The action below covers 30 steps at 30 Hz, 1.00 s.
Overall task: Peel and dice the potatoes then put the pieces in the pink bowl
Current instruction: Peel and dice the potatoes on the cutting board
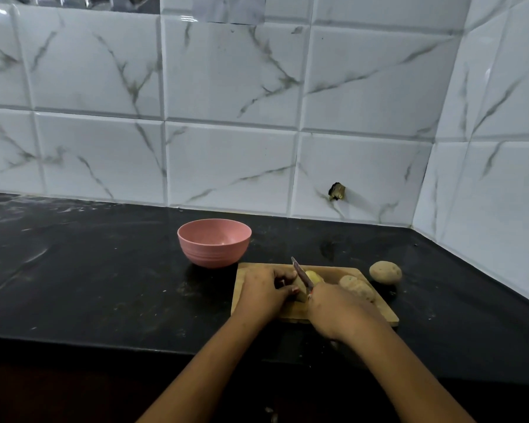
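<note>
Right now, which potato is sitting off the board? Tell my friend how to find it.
Find the black counter, then the wooden cutting board near the pink bowl. Just past the board's far right corner lies a round unpeeled potato. It alone rests on the counter; the oblong potato lies on the board.

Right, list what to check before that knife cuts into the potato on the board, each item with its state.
1. Left hand grips the potato on the cutting board: ok.
2. Right hand holds the knife, blade over the potato: ok.
3. Potato fully peeled: cannot tell; yellow flesh shows, the rest is hidden.
4. Left fingers clear of the blade: cannot tell; they curl close beside it.
5. Pink bowl upright, nothing seen inside: ok.
</note>
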Tool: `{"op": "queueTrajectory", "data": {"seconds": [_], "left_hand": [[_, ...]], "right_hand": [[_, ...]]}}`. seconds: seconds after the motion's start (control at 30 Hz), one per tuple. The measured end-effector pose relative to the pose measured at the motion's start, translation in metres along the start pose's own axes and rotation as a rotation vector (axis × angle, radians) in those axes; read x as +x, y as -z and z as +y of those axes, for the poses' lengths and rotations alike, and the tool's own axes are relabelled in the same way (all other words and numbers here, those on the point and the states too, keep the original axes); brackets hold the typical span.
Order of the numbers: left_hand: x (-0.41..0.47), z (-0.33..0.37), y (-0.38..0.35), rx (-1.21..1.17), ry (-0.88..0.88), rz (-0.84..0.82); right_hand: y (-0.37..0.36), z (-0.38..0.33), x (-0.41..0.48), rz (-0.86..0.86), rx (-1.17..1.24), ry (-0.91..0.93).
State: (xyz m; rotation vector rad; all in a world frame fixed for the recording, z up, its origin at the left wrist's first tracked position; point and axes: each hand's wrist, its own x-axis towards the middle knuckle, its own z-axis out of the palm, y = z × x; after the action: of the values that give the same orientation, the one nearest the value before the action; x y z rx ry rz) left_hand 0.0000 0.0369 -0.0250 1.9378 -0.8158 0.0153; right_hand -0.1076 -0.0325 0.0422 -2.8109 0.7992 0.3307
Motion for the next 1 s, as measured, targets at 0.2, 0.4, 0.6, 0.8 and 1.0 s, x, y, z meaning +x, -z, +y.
{"op": "queueTrajectory", "data": {"seconds": [0.2,0.4,0.6,0.8,1.0], "left_hand": [[0.001,-0.002,0.001,-0.057,-0.019,0.023],[0.001,-0.001,0.000,-0.008,-0.008,0.049],[-0.002,0.001,0.001,0.013,-0.019,0.099],[-0.005,0.003,0.002,-0.036,-0.020,0.088],[-0.003,-0.002,-0.001,-0.039,-0.029,0.086]], "right_hand": [[0.000,-0.016,0.020,-0.011,-0.047,0.003],[-0.009,-0.001,0.003,-0.094,-0.030,0.016],[-0.012,0.023,-0.011,-0.099,0.074,0.030],[-0.010,0.026,-0.002,0.033,0.206,0.046],[-0.011,0.026,0.004,0.131,0.298,0.081]]}}
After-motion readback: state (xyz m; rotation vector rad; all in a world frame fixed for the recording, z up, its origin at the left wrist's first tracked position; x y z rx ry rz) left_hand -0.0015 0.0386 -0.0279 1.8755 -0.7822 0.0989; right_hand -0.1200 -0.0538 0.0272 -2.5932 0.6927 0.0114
